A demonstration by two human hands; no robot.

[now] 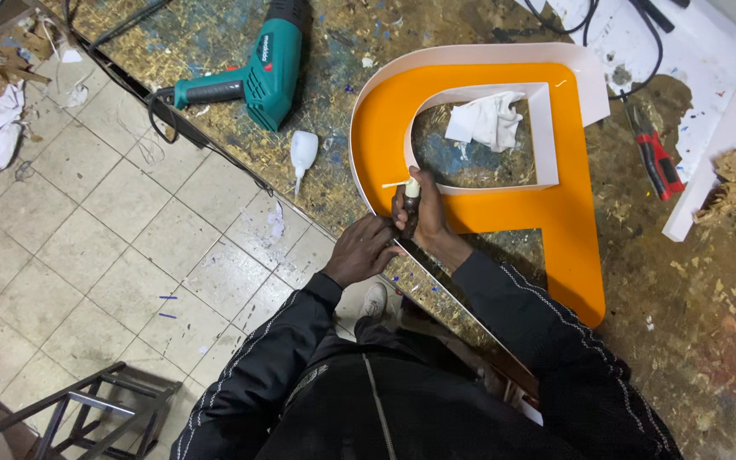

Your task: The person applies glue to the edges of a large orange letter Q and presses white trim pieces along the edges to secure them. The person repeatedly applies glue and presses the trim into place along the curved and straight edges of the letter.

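Orange plastic fronts the big letter (479, 162), laid flat near the tabletop (675, 341) edge so its white rim can be reached. The right hand (419, 213) is clamped on a small glue bottle (412, 189), nozzle at the inner rim; the left hand (364, 249), fingers curled, braces beside it. Beyond, a rag (487, 119), a green drill (253, 77) and red pliers (658, 158) are scattered on the paint-stained board; tiled floor (112, 255) lies alongside.

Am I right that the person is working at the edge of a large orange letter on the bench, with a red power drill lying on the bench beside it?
Not quite: the power drill is teal green, not red, as the head view shows. The rest holds: the right hand and left hand are at the edge of the large orange letter on the bench, with the drill lying beside it.
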